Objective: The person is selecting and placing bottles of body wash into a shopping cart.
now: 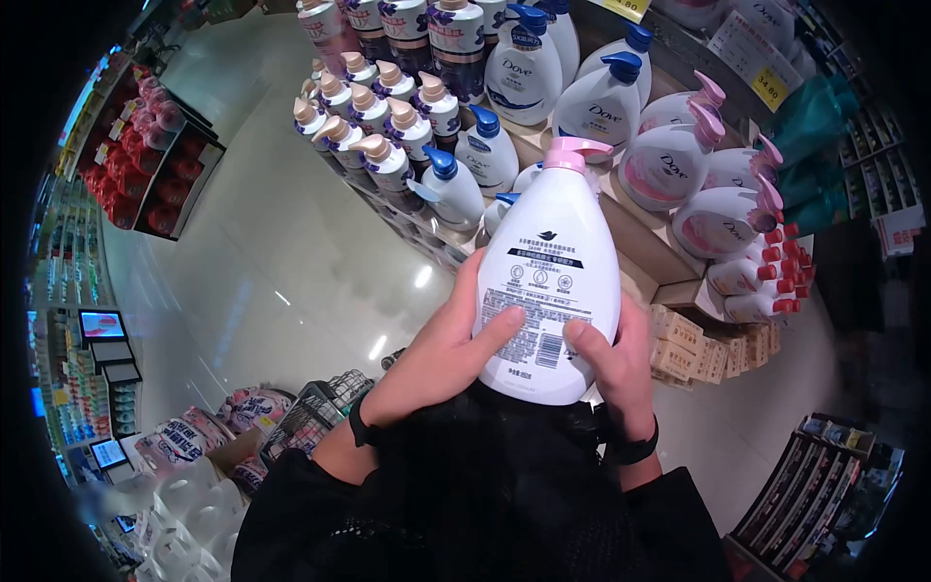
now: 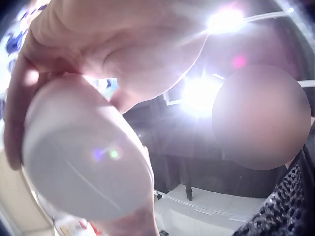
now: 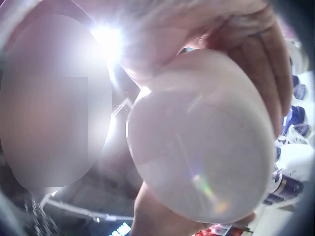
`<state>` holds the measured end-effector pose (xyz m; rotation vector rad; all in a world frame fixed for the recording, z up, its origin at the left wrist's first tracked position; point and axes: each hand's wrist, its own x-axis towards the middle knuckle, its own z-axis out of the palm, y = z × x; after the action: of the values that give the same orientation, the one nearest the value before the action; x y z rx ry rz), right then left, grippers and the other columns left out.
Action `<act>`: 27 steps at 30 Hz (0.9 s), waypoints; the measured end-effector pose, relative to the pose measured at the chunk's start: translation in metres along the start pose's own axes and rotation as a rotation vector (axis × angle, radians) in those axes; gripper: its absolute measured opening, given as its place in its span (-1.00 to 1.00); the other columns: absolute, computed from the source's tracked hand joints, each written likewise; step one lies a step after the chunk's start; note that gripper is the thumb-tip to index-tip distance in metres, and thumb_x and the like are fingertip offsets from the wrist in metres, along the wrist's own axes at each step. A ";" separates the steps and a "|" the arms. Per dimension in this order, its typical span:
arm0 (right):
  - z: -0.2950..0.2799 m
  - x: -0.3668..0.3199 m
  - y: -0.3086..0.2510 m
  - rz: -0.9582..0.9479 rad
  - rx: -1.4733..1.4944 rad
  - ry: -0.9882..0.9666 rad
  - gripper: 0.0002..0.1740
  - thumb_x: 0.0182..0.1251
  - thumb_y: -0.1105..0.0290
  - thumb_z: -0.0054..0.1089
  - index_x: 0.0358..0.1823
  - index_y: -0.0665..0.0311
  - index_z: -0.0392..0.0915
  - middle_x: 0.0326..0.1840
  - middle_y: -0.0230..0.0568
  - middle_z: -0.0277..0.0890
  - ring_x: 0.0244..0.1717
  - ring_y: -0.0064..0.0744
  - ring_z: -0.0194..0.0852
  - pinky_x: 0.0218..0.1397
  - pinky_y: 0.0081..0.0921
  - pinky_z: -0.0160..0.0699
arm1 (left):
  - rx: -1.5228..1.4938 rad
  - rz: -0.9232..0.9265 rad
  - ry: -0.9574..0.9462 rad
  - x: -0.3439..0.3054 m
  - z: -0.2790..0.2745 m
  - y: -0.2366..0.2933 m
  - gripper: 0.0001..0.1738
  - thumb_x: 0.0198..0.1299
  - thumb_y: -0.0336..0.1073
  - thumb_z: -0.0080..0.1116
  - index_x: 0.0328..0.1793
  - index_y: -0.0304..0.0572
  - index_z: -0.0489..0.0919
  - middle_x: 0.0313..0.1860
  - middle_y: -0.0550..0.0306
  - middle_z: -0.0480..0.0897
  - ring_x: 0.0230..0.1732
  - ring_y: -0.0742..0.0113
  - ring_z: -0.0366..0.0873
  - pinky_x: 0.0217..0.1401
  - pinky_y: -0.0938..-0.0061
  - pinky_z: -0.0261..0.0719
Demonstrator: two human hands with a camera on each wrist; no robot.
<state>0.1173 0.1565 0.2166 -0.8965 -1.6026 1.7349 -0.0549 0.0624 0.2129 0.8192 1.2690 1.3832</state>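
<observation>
Gripping the white bottle [image 1: 572, 218] from both sides, near the centre of the frame, the left hand [image 1: 436, 349] and right hand [image 1: 628, 369] lay their thumbs on its printed face. If full, it is probably fairly heavy; its smooth, seemingly stiff plastic could slip. The wide lower body looks a safer hold than the pink pump [image 1: 572, 153] on top.

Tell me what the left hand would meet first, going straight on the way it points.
The white bottle with the pink pump, which the left hand is gripping. Past that, probably the blue-pump bottles on display, though depth is hard to judge.
</observation>
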 end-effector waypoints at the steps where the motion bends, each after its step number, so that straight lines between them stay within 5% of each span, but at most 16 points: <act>1: 0.008 0.000 -0.008 -0.073 -0.380 0.051 -0.39 0.20 0.14 0.29 0.08 0.54 0.45 -0.19 0.13 0.68 -0.20 -0.17 0.72 -0.08 -0.33 0.64 | 0.093 0.082 0.043 0.003 0.004 -0.014 -0.20 0.40 -0.08 0.17 0.58 -0.33 0.11 0.22 -0.14 0.54 0.19 0.32 0.54 0.24 0.40 0.49; 3: 0.030 -0.010 -0.031 -0.168 -0.736 0.101 -0.46 0.25 0.08 0.30 -0.04 0.48 0.48 -0.40 0.08 0.58 -0.38 0.06 0.62 -0.28 -0.18 0.57 | 0.195 0.170 0.081 0.008 -0.002 -0.029 -0.15 0.38 0.03 0.18 0.57 -0.33 0.11 0.30 -0.14 0.48 0.26 0.26 0.50 0.30 0.34 0.47; 5: 0.032 -0.010 -0.039 -0.415 -0.835 0.022 -0.46 0.27 0.08 0.28 -0.05 0.50 0.47 -0.45 0.01 0.49 -0.45 0.00 0.54 -0.36 -0.18 0.46 | -0.458 -0.158 -0.192 0.011 -0.018 -0.035 0.03 0.29 0.33 0.14 0.58 -0.31 0.11 0.36 -0.14 0.44 0.31 0.14 0.49 0.39 0.23 0.46; 9: 0.024 -0.005 -0.051 -0.474 -0.657 -0.130 -0.54 0.20 0.26 0.35 0.01 0.47 0.55 -0.42 -0.08 0.47 -0.38 -0.09 0.48 -0.34 -0.29 0.41 | -0.871 -0.216 -0.153 0.005 -0.016 -0.035 0.33 0.01 0.68 0.02 0.60 -0.30 0.07 0.43 -0.26 0.37 0.35 -0.05 0.48 0.38 0.07 0.52; 10: 0.016 0.001 -0.046 -0.495 -0.554 -0.171 -0.56 0.13 0.37 0.38 0.04 0.41 0.59 -0.36 -0.11 0.51 -0.29 -0.16 0.48 -0.24 -0.34 0.43 | -1.325 -0.248 -0.344 0.010 -0.023 -0.051 0.32 -0.01 0.76 -0.13 0.64 -0.11 0.07 0.49 -0.27 0.30 0.42 -0.21 0.36 0.46 -0.11 0.39; 13: 0.001 0.015 -0.013 -0.306 -0.276 0.044 -0.49 0.19 0.40 0.36 0.18 0.36 0.51 -0.18 -0.23 0.58 -0.13 -0.35 0.52 -0.05 -0.40 0.50 | -1.259 -0.307 -0.267 0.015 -0.024 -0.041 0.29 0.00 0.72 -0.07 0.63 -0.11 0.09 0.49 -0.26 0.30 0.42 -0.22 0.36 0.45 -0.11 0.40; 15: -0.008 0.029 0.000 -0.268 -0.225 -0.015 -0.44 0.29 0.29 0.32 0.24 0.40 0.42 -0.13 -0.23 0.58 -0.16 -0.44 0.55 -0.10 -0.47 0.56 | -1.193 -0.308 -0.291 0.015 -0.025 -0.041 0.26 0.05 0.67 -0.05 0.63 -0.14 0.09 0.49 -0.25 0.31 0.42 -0.18 0.36 0.46 -0.08 0.39; 17: -0.007 0.034 -0.003 0.298 0.493 -0.425 -0.40 0.34 0.14 0.25 0.23 0.46 0.39 -0.16 -0.21 0.59 -0.30 -0.51 0.60 -0.28 -0.55 0.60 | -1.128 -0.309 -0.315 0.013 -0.027 -0.044 0.22 0.09 0.63 -0.03 0.63 -0.16 0.10 0.49 -0.24 0.32 0.43 -0.14 0.37 0.47 -0.06 0.38; 18: -0.004 0.033 0.002 0.299 0.526 -0.426 -0.37 0.37 0.05 0.18 0.20 0.48 0.39 -0.18 -0.20 0.61 -0.44 -0.56 0.60 -0.43 -0.62 0.59 | -1.095 -0.309 -0.326 0.012 -0.028 -0.045 0.20 0.11 0.61 -0.02 0.63 -0.18 0.11 0.49 -0.23 0.33 0.44 -0.13 0.37 0.48 -0.04 0.37; 21: 0.009 0.028 0.015 0.305 0.593 -0.342 -0.38 0.35 0.06 0.18 0.20 0.47 0.39 -0.19 -0.20 0.63 -0.46 -0.55 0.63 -0.55 -0.65 0.53 | -0.997 -0.311 -0.362 0.006 -0.030 -0.053 0.15 0.18 0.54 0.01 0.62 -0.22 0.12 0.49 -0.22 0.35 0.45 -0.07 0.37 0.50 0.00 0.35; 25: 0.023 0.023 0.001 0.311 0.629 -0.110 -0.37 0.32 0.10 0.18 0.22 0.50 0.40 -0.06 -0.09 0.64 -0.10 -0.38 0.68 -0.01 -0.47 0.65 | -0.964 -0.342 -0.270 0.004 -0.038 -0.039 -0.12 0.39 0.28 -0.02 0.56 -0.27 0.23 0.44 -0.15 0.43 0.40 0.05 0.45 0.47 0.19 0.41; 26: 0.015 0.026 0.004 0.286 0.599 -0.156 -0.39 0.32 0.13 0.19 0.20 0.51 0.44 0.00 -0.07 0.64 0.02 -0.34 0.63 0.20 -0.40 0.54 | -0.870 -0.363 -0.220 0.005 -0.041 -0.029 -0.20 0.43 0.19 -0.01 0.54 -0.31 0.25 0.42 -0.15 0.45 0.37 0.08 0.49 0.45 0.26 0.44; 27: 0.012 0.029 0.005 0.289 0.601 -0.151 -0.39 0.32 0.13 0.19 0.20 0.51 0.44 0.00 -0.07 0.64 0.02 -0.34 0.63 0.20 -0.40 0.54 | -0.872 -0.369 -0.220 0.001 -0.045 -0.028 -0.20 0.43 0.19 -0.01 0.54 -0.31 0.25 0.42 -0.15 0.45 0.37 0.08 0.49 0.45 0.26 0.44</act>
<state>0.0905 0.1719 0.2102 -0.7273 -0.9576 2.3523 -0.0909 0.0493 0.1761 0.1122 0.5048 1.3131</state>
